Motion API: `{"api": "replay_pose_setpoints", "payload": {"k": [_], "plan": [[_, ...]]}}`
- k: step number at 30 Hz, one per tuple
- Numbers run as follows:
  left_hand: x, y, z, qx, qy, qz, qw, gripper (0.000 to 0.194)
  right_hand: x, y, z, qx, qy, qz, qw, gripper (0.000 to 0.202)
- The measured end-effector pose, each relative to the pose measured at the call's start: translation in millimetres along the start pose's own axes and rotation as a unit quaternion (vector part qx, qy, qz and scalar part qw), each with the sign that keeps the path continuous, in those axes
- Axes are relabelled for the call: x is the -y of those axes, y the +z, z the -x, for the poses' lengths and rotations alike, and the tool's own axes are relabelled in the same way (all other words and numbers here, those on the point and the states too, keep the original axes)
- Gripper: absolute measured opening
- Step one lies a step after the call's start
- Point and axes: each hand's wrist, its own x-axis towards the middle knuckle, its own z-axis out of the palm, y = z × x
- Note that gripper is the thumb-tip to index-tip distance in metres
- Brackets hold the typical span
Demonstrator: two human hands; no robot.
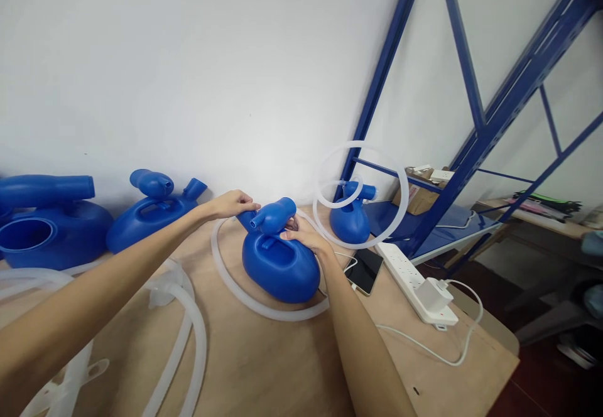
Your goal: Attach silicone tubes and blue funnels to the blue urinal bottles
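Note:
A blue plastic urinal bottle (282, 272) rests on the wooden table in front of me, with a smaller blue spouted piece (276, 215) at its top. My right hand (304, 235) is closed around the bottle's handle, some fingers hidden behind it. At the bottle's neck, on its left, my left hand (234, 203) has its fingers closed on the rim; what else they may pinch is hidden. A translucent white hose (268, 311) curves on the table around the bottle.
More blue bottles (151, 222) stand along the wall at left, near loose hoses (198, 341). At right are a bottle with coiled hose (349, 222), a phone (365, 269), a power strip (400, 266) with a plugged charger, and a blue metal rack (464, 153).

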Motion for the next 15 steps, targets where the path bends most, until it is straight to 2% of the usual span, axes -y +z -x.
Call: {"api": "replay_pose_setpoints", "payload": {"k": [9,12,15], "plan": [[6,-3.9,5,0.029,0.006,0.018,0.999,0.049,4,7,2,0.04,-0.004,-0.002,0.999,0.078],[7,-19.3,15,0.028,0.0,-0.002,1.0,0.055,3,7,1,0.064,0.004,-0.014,0.998,0.078],[5,-43.3,33,0.01,-0.023,-0.057,0.998,0.058,2,6,1,0.062,0.008,-0.018,0.998,0.076]]}}
